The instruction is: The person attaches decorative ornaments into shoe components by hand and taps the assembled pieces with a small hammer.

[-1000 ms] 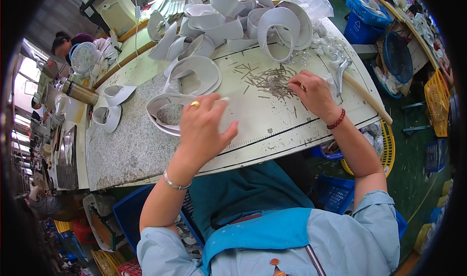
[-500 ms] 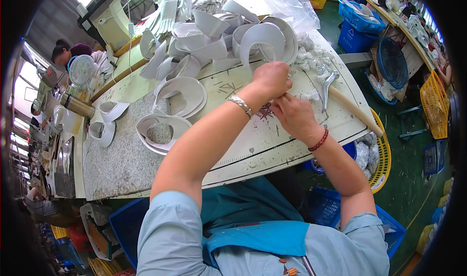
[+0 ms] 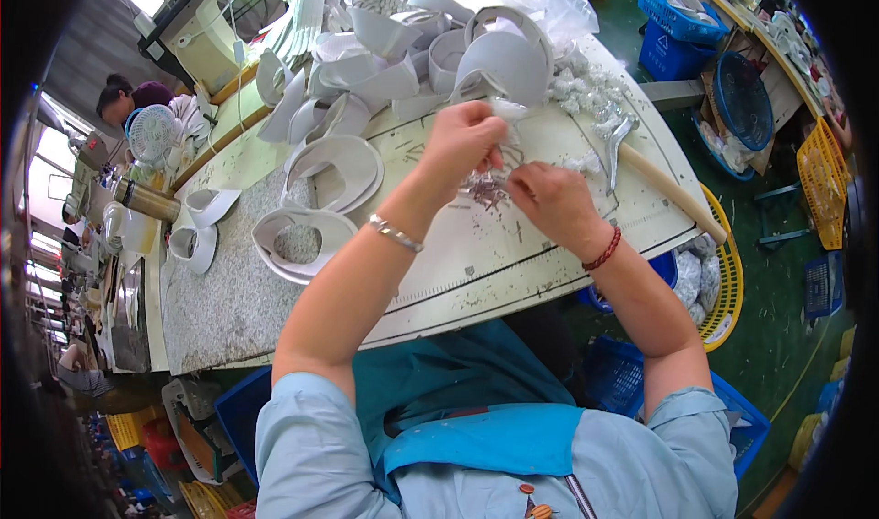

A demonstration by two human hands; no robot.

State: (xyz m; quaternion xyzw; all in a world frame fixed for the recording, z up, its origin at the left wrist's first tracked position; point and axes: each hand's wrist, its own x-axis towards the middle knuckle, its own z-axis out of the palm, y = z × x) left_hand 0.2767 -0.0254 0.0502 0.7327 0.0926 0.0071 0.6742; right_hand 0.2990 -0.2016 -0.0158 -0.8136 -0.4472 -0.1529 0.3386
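My left hand (image 3: 465, 144) is closed in a pinch above the worktable, and what its fingertips hold is too small to make out. Lower and to its right, my right hand (image 3: 558, 206) has its fingers curled together; anything in them is hidden. Between the two hands lies a small heap of reddish metal bits (image 3: 485, 189). Just beyond my left fingers rests a white sun visor (image 3: 506, 64), part of a jumbled pile of white visors (image 3: 385, 80). A bit of clear plastic (image 3: 510, 110) shows beside my left fingertips.
A wooden-handled hammer (image 3: 673, 188) lies right of my right hand, beside small clear plastic pieces (image 3: 586, 89). More visors (image 3: 334, 173) sit on the left by a grey speckled board (image 3: 229, 290). A yellow basket (image 3: 730, 281) stands below the table's right edge.
My left hand has drawn left, away from my right hand, opening a gap between them. The nearest visor has shifted and now lies back on the pile. My right hand has barely moved.
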